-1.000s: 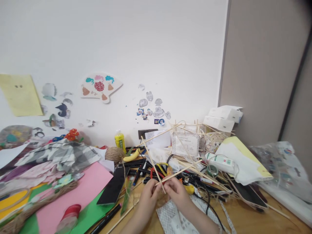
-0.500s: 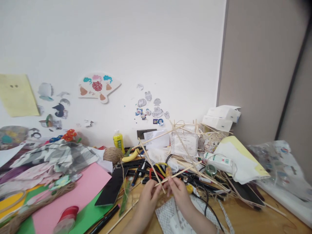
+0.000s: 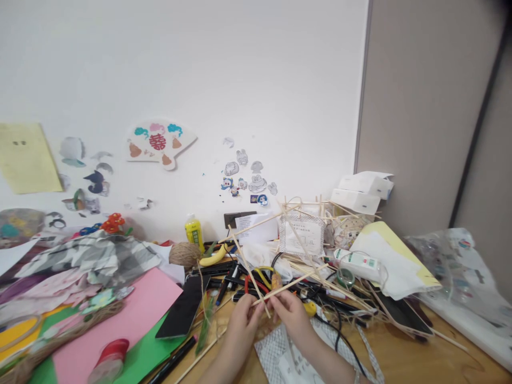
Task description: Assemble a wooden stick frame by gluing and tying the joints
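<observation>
My left hand [image 3: 242,321] and my right hand [image 3: 290,314] meet at the lower centre, fingers pinched together around two thin bamboo sticks [image 3: 248,269] that cross between them. One stick runs up to the left, the other [image 3: 298,280] slants up to the right. Below my hands lies a white mesh fabric piece [image 3: 280,357]. A frame of more bamboo sticks with a mesh panel [image 3: 302,237] stands just behind.
A ball of twine [image 3: 184,254], a yellow glue bottle [image 3: 193,230], pens, pliers with yellow handles [image 3: 262,276] and a black phone [image 3: 182,309] crowd the wooden table. Pink [image 3: 120,325] and green paper lie at left. White boxes [image 3: 362,193] and a plastic bag [image 3: 456,272] sit at right.
My hands and the crossed sticks have stayed nearly in place, with only small finger shifts. The view has drifted slightly.
</observation>
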Available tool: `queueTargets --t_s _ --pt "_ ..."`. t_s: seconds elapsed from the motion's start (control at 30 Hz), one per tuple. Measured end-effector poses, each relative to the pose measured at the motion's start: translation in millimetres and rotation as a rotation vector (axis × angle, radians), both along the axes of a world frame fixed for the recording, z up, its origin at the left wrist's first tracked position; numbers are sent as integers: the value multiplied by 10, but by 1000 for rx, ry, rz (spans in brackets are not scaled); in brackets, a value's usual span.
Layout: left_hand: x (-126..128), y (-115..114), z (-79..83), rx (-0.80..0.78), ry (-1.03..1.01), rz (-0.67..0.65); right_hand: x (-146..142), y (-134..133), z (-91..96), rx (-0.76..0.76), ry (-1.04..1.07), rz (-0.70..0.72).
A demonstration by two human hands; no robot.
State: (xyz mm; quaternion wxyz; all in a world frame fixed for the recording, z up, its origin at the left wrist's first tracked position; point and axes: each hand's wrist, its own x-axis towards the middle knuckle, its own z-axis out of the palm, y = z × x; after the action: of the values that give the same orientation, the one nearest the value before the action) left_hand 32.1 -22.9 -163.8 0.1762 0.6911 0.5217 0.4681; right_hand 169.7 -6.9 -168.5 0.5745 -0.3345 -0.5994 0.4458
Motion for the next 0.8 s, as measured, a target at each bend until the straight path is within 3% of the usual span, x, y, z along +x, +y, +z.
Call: queueTargets --t_s 0.37,0.8 --pt "-22 6 9 -2 -12 -12 21 16 4 32 -33 39" --pt "-17 1 1 -7 4 -5 23 -8 49 -2 -40 -66"
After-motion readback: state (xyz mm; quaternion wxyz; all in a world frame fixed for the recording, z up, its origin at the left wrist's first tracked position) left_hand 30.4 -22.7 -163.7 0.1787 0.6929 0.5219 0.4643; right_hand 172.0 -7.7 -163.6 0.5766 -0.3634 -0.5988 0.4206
